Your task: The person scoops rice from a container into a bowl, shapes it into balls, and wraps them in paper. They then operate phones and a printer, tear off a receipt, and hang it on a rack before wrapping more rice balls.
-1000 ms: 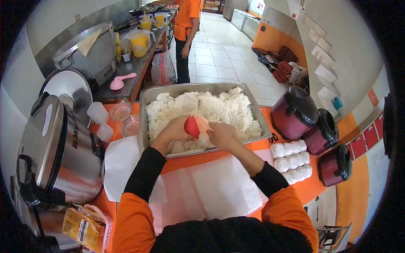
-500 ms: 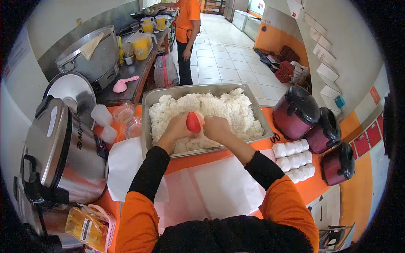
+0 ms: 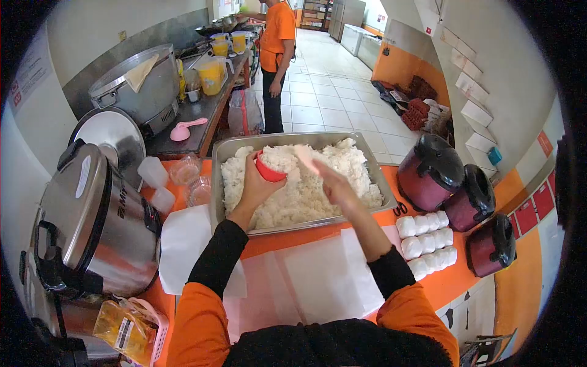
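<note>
Over the left part of a metal tray (image 3: 215, 202) of cooked white rice (image 3: 287, 196), my left hand (image 3: 257, 188) grips a red bowl (image 3: 271, 174). Rice fills the bowl, and its opening faces up and to the right. My right hand (image 3: 336, 186) is wrapped round the handle of a pale pink rice paddle (image 3: 306, 158), whose blade is raised just right of the bowl. White paper sheets (image 3: 312, 281) lie on the orange table in front of the tray.
Three rows of white wrapped packs (image 3: 426, 241) and scissors (image 3: 400, 209) lie right of the tray, near dark red rice cookers (image 3: 428, 165). A large steel cooker (image 3: 101, 220) stands left, by clear plastic cups (image 3: 153, 172). Another person (image 3: 276, 55) stands at the back counter.
The red bowl has turned from underside showing to opening upward, with rice visible in it. My right hand has moved right and away from the bowl, the paddle now in plain sight.
</note>
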`<control>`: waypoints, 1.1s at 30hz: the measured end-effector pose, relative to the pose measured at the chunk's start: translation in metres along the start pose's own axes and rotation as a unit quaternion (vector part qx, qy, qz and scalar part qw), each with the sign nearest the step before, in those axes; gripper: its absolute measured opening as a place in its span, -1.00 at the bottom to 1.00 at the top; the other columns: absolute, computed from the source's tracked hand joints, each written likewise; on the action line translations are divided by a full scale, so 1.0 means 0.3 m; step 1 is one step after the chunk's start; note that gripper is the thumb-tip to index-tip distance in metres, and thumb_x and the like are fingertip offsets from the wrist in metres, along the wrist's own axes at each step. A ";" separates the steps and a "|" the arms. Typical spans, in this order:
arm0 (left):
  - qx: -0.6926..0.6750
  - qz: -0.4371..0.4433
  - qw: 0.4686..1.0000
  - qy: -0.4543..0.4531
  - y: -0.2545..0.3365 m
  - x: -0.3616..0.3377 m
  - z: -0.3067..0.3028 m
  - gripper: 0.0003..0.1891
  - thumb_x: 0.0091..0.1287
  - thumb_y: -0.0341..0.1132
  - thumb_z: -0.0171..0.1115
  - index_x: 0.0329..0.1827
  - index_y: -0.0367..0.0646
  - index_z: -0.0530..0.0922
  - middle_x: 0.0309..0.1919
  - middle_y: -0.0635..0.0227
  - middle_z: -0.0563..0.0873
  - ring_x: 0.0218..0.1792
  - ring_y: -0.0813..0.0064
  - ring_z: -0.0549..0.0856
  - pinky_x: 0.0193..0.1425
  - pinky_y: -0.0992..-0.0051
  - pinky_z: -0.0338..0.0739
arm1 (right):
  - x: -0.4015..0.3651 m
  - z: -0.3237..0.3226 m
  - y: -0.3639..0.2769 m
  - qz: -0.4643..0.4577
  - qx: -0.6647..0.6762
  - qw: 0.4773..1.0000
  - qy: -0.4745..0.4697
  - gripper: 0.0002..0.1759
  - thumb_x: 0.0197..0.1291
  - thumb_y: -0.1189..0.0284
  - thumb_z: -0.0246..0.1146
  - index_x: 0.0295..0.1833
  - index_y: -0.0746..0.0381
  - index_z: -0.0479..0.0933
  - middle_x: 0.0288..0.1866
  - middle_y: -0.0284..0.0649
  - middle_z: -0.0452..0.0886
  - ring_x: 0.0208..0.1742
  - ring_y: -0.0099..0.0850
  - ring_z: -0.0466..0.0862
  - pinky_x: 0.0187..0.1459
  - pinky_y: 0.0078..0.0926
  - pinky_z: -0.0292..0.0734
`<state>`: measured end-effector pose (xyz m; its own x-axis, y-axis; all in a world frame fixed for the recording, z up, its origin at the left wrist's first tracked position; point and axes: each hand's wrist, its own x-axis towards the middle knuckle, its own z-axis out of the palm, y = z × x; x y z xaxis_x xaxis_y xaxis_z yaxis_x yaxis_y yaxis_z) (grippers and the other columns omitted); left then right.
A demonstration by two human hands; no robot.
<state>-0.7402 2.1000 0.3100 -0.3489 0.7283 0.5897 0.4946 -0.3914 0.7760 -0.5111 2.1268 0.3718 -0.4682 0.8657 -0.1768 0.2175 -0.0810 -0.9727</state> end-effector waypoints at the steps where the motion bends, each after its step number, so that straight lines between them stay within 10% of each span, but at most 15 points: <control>1: -0.054 -0.023 0.998 -0.014 0.005 -0.003 0.003 0.00 -0.27 -0.29 0.65 0.25 -0.23 0.17 0.10 0.06 0.47 0.13 0.10 0.52 0.23 0.28 0.45 | -0.010 0.059 0.013 -0.037 -0.033 0.999 0.019 -0.49 0.43 0.10 0.01 0.39 0.03 0.38 -0.19 -0.34 0.55 -0.35 -0.53 0.41 -0.26 -0.59 0.39; 4: 0.004 -0.001 1.000 -0.018 0.025 -0.017 -0.004 -0.01 -0.25 -0.30 0.63 0.26 -0.21 0.16 0.11 0.01 0.50 0.14 0.08 0.55 0.21 0.29 0.47 | 0.016 0.185 0.141 -0.242 -0.139 0.957 0.075 -0.51 0.47 0.11 -0.06 0.35 0.10 0.42 0.23 -0.12 0.56 0.14 -0.28 0.59 0.15 -0.40 0.44; 7: 0.041 -0.004 0.998 -0.046 0.049 -0.034 -0.050 0.00 -0.25 -0.31 0.62 0.28 -0.19 0.15 0.08 -0.02 0.53 0.10 0.06 0.59 0.17 0.27 0.51 | -0.030 0.222 0.096 -0.201 -0.129 0.971 0.007 -0.48 0.49 0.10 -0.11 0.35 0.18 0.38 0.33 -0.01 0.45 0.37 -0.19 0.43 0.33 -0.34 0.29; 13: 0.079 -0.012 0.994 -0.078 0.056 -0.043 -0.035 0.03 -0.26 -0.33 0.61 0.32 -0.17 0.14 0.07 -0.03 0.54 0.10 0.02 0.59 0.16 0.26 0.52 | 0.007 0.169 0.090 -0.194 -0.177 0.964 -0.033 -0.44 0.48 0.06 -0.12 0.36 0.20 0.37 0.30 0.00 0.49 0.33 -0.22 0.47 0.29 -0.38 0.34; 18: 0.039 -0.015 0.996 -0.073 0.055 -0.033 -0.028 -0.01 -0.24 -0.32 0.61 0.28 -0.20 0.14 0.06 0.00 0.54 0.10 0.07 0.59 0.15 0.27 0.52 | -0.059 0.094 -0.094 0.059 -0.087 0.993 -0.059 -0.47 0.48 0.07 -0.08 0.34 0.18 0.41 0.21 -0.08 0.57 0.22 -0.29 0.55 0.24 -0.41 0.40; 22: 0.021 -0.024 0.995 -0.094 0.069 -0.031 -0.020 -0.02 -0.22 -0.31 0.61 0.26 -0.20 0.14 0.05 0.02 0.54 0.08 0.12 0.60 0.13 0.28 0.52 | 0.002 0.144 0.059 -0.302 -0.167 0.938 0.026 -0.49 0.46 0.08 -0.04 0.32 0.17 0.43 0.10 -0.14 0.65 0.06 -0.29 0.66 0.11 -0.39 0.51; 26: 0.028 -0.024 0.994 -0.103 0.082 -0.049 -0.020 -0.02 -0.21 -0.30 0.61 0.27 -0.19 0.13 0.04 0.02 0.56 0.07 0.13 0.61 0.11 0.27 0.54 | -0.029 0.179 -0.010 -0.115 -0.271 0.955 0.038 -0.53 0.49 0.16 -0.07 0.32 0.19 0.42 0.18 0.04 0.56 0.23 -0.15 0.56 0.24 -0.34 0.41; 33: 0.047 -0.040 0.993 -0.097 0.104 -0.055 -0.047 -0.02 -0.20 -0.28 0.61 0.28 -0.17 0.13 0.03 0.01 0.56 0.05 0.11 0.62 0.09 0.26 0.55 | -0.012 0.209 0.035 -0.172 -0.213 0.962 0.014 -0.52 0.49 0.14 -0.09 0.33 0.18 0.41 0.18 0.06 0.56 0.22 -0.12 0.56 0.22 -0.33 0.42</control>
<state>-0.7302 2.0677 0.3277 -0.2349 0.8536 0.4650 0.5469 -0.2794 0.7892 -0.5608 2.0918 0.3529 -0.5537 0.8182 0.1552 0.3870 0.4178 -0.8220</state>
